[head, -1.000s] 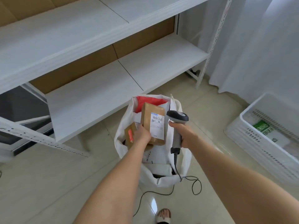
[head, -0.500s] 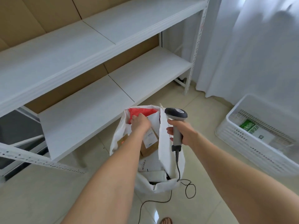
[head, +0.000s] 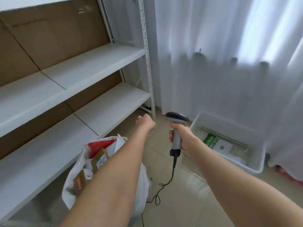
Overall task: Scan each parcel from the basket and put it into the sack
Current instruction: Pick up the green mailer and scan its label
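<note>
Scanner [head: 177,141] upright, head topmost

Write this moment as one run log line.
left hand: empty, beyond sack | right hand: grips scanner | basket: parcel inside

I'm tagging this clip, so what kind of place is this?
Probably a small parcel-sorting or stock room: bare white metal shelving, a corded barcode scanner in the right hand, and a white sack holding labelled cardboard parcels.
</note>
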Tool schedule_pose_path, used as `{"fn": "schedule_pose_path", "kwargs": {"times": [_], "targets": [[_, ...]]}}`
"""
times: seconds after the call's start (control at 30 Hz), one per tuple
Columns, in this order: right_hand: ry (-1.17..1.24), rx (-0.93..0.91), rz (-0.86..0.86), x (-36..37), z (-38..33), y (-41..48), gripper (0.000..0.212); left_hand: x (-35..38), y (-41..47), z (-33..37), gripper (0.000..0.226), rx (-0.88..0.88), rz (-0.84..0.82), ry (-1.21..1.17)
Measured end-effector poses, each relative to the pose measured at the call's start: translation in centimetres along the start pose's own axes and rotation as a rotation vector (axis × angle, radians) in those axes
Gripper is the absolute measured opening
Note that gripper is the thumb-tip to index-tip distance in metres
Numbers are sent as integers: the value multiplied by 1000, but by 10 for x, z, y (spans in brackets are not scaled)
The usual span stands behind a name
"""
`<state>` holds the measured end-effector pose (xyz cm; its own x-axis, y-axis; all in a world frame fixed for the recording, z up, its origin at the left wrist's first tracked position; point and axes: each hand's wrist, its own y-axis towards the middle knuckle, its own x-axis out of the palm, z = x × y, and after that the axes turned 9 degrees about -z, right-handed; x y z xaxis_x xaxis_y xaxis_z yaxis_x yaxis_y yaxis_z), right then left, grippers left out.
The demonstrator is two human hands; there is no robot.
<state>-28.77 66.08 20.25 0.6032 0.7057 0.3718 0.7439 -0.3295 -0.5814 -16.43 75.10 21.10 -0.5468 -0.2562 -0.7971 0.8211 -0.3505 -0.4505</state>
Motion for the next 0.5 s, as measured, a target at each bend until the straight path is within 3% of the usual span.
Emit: {"fn": "schedule_pose_path", "kwargs": {"times": [0.27,0.5], "targets": [[192,-102,79,-132,-68,-7,11,62,-10,155,50,167,-51,-36],[333,-120,159,-236,-109,34,11,122,38,260,51,255,-112,-17]]}}
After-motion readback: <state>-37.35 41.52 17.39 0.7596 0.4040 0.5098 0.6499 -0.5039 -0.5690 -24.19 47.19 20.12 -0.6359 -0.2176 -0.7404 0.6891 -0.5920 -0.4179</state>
